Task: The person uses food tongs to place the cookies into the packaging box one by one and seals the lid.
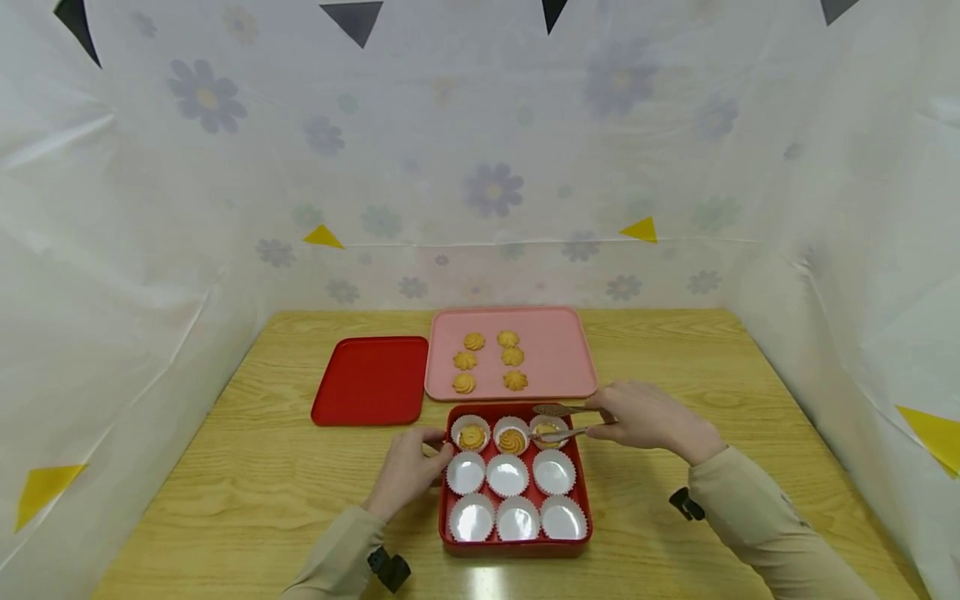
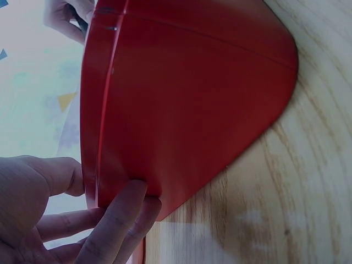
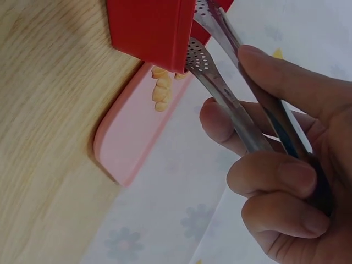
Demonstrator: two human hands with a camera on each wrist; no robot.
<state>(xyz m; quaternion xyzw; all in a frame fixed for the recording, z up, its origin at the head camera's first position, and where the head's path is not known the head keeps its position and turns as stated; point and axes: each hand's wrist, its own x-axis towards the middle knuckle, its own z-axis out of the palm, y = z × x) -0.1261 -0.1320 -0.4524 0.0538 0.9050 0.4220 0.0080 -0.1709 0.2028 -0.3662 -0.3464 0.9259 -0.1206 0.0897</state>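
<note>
A red box (image 1: 585, 543) holds three rows of white paper cups, with butter cookies such as the swirled cookie (image 1: 512, 442) in the far row. My right hand (image 1: 648, 417) grips metal tongs (image 1: 566, 410) over the far right corner. The tongs' perforated ends are spread, and a cookie (image 1: 548, 427) shows in the cup between them. In the right wrist view, the fingers curl round the tong handles. At the box's left side is my left hand (image 1: 411, 468). Its thumb touches the rim in the left wrist view, while fairly straight fingers (image 2: 118, 217) rest against the outer wall.
Behind the box, a pink tray (image 1: 558, 358) carries several cookies in two columns. A flat red tray (image 1: 371, 379) lies left of it. The wooden table (image 1: 247, 492) meets white flowered sheeting (image 1: 495, 250) at the back and sides.
</note>
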